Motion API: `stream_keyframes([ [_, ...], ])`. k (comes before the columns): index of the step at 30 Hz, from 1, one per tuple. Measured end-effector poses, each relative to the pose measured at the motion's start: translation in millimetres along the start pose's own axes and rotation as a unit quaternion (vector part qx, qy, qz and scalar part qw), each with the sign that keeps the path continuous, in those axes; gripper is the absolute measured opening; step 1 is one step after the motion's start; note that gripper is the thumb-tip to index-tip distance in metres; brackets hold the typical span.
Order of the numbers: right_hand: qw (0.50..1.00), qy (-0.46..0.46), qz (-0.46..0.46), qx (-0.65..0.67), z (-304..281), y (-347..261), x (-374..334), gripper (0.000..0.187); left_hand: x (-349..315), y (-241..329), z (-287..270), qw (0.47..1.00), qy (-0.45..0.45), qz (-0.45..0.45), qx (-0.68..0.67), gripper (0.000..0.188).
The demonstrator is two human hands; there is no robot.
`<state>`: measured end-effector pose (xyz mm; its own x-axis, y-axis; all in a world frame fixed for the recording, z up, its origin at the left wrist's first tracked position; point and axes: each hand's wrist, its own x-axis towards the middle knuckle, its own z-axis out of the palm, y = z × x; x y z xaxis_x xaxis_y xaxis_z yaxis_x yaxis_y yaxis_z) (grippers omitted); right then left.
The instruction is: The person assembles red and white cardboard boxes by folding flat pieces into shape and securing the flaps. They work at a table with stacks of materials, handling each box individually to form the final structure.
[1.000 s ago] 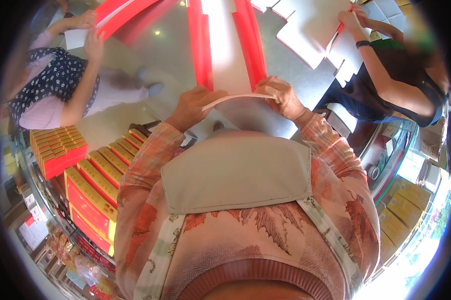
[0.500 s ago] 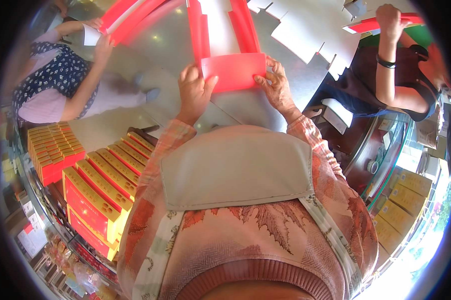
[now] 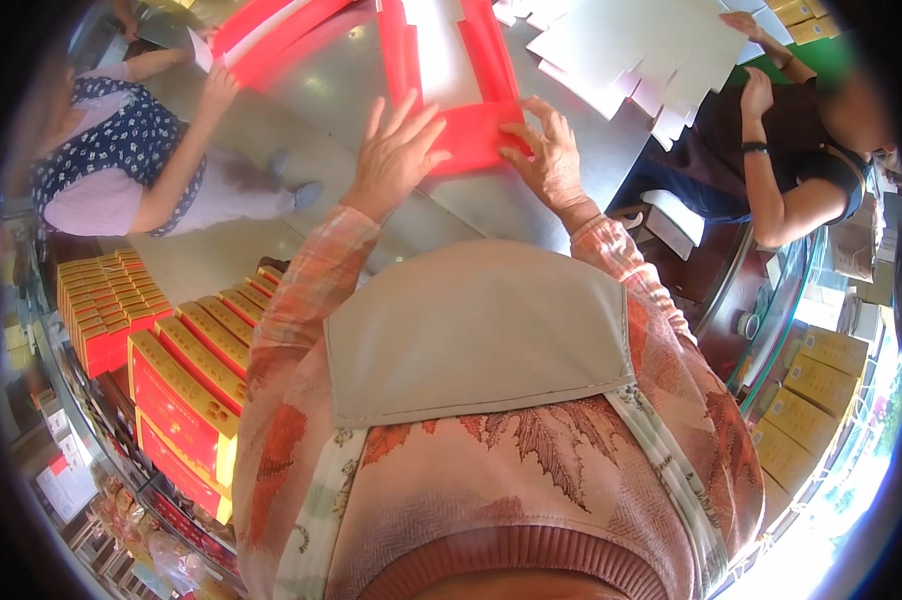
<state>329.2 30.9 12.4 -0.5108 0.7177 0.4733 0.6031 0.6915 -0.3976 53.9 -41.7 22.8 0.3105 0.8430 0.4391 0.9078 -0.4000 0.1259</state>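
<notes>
A flat red card panel [image 3: 468, 138] lies in front of me at the near end of a long white sheet [image 3: 449, 60] with red sides. My left hand [image 3: 396, 150] rests over the panel's left part, fingers stretched out and spread, thumb along the red surface. My right hand [image 3: 548, 158] has thumb and fingers bent together at the panel's right edge. Red folded strips run away from me on the left [image 3: 399, 50] and right [image 3: 488, 50] of the white sheet.
White cut card sheets [image 3: 611, 60] overlap on the metal table [image 3: 571, 135], far right. A co-worker [image 3: 121, 160] at left handles red sheets [image 3: 271, 45]; another [image 3: 771, 150] is at right. Red-and-gold boxes [image 3: 176, 400] stand at lower left, yellowish boxes [image 3: 811, 390] at lower right.
My left hand has released the panel's left edge and spread over it. The right hand's fingers have shifted inward. The right co-worker no longer holds the red piece and reaches over the white sheets.
</notes>
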Motion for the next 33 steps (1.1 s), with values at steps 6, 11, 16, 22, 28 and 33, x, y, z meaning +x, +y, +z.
stream_keyframes([
  [6,0.992,-0.099,-0.061,-0.050,-8.4,16.3,6.5,0.057,33.0,-7.1,-6.6,0.979,-0.179,-0.018,-0.098,0.059],
  [11,0.994,-0.096,-0.053,-0.008,-3.6,12.6,12.6,0.056,82.3,-24.7,24.5,0.918,-0.308,-0.111,-0.226,0.079],
  [16,0.996,-0.077,-0.050,-0.008,2.0,15.9,11.7,0.057,125.5,-27.5,40.2,0.719,-0.508,-0.215,-0.423,0.072],
  [22,0.996,-0.072,-0.046,0.005,4.7,17.4,12.7,0.065,119.9,-31.2,75.4,0.543,-0.428,-0.246,-0.679,0.050],
  [28,0.997,-0.032,-0.064,0.005,3.6,1.8,17.0,0.080,112.6,-38.9,88.4,0.505,-0.419,-0.324,-0.681,0.044],
  [33,0.987,-0.041,-0.133,-0.079,30.2,27.9,6.5,0.084,111.4,-31.5,104.9,0.604,-0.387,-0.282,-0.637,0.037],
])
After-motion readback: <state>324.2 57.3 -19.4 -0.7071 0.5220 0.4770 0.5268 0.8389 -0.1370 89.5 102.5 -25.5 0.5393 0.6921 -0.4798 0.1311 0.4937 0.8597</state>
